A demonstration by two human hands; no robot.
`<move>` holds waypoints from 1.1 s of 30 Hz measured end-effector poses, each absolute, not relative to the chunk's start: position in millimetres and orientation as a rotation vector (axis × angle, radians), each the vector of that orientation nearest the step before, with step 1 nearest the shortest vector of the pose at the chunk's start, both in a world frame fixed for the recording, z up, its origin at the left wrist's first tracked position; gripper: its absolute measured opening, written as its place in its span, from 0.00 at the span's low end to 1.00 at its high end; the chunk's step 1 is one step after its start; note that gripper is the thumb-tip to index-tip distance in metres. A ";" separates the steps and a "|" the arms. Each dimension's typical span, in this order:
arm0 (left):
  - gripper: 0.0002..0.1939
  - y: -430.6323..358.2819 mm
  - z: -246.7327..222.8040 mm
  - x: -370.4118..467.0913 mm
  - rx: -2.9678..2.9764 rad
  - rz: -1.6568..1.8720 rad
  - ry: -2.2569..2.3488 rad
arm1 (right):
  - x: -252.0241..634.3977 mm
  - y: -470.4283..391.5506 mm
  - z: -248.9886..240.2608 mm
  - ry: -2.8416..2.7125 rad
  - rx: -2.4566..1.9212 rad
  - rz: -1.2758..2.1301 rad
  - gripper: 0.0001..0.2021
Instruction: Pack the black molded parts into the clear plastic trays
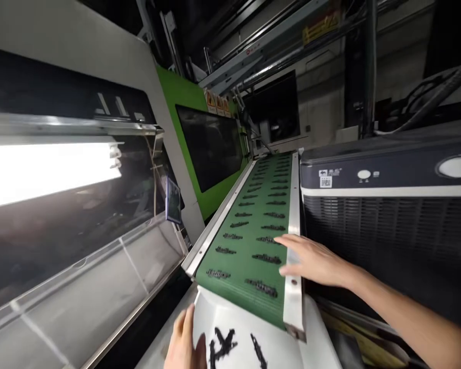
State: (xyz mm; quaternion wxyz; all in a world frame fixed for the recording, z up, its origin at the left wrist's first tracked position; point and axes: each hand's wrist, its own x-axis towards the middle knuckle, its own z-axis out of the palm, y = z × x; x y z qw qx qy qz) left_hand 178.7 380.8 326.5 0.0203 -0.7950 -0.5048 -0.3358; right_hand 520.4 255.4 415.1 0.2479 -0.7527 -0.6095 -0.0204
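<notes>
My right hand (311, 261) reached out flat over the right edge of the green belt (249, 241), fingers spread wide and holding nothing. The fingertips hovered over a black part (267, 240) in the right-hand row, near it, though I could not tell whether they touched it. The heel of the hand lay over the belt's metal side rail (294, 225).

My left hand (182, 341) sat low at the bottom edge of the view, its fingers loosely open and resting on the rim of a white tray (288, 348) below the belt's end. It gripped nothing I could make out. Several black parts lay loose in the tray (225, 344), just beside that hand.

The belt carried two rows of black parts running away from me, one down the left, one down the right, each piece well apart from the next. The nearest pair (262, 287) lay close to the belt's end, above the tray.

To the right of the rail stood a dark unit with a ribbed grille (388, 225). To the left ran a green machine (184, 102) with a dark window, and nearer me a clear guard (100, 266) under a bright lamp (42, 171).
</notes>
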 end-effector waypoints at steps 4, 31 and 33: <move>0.42 458.7 386.4 266.9 -2.443 -0.382 -1.354 | 606.4 349.0 457.2 -1.439 -2.318 -0.205 0.37; 0.23 497.2 407.4 364.3 -2.682 -0.501 -0.895 | 595.4 379.9 445.4 -1.908 -1.996 -0.163 0.11; 0.24 483.4 392.7 348.3 -2.687 -0.558 -0.885 | 573.6 361.1 432.1 -1.976 -1.923 -0.155 0.11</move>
